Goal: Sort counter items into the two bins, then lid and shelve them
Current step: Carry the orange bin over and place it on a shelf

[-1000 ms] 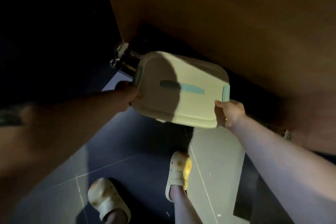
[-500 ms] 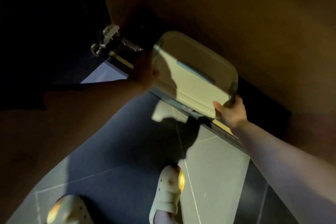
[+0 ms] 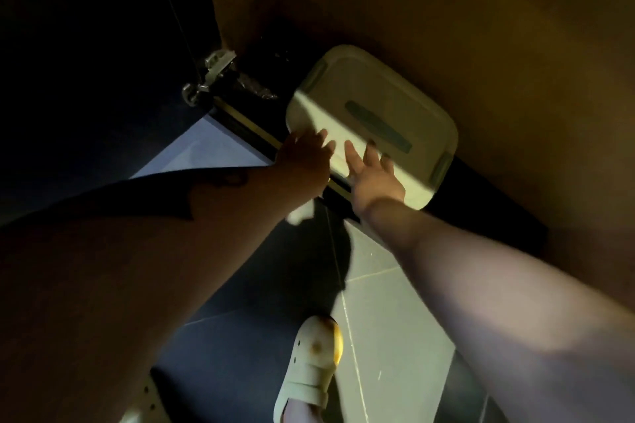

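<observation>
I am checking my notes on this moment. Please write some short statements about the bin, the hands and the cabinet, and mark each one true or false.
1. The lidded bin sits inside the low cabinet. True.
2. The right hand grips a side latch. False: its fingers lie straight on the lid.
3. The left hand touches the bin's near edge. True.
4. The bin has no lid. False: a lid with a blue-green handle covers it.
5. A pale shoe stands on the floor. True.

Cream clog (image 3: 311, 367) on grey tile floor (image 3: 388, 319), metal hinge (image 3: 209, 77) by wood cabinet door (image 3: 446, 10).
</observation>
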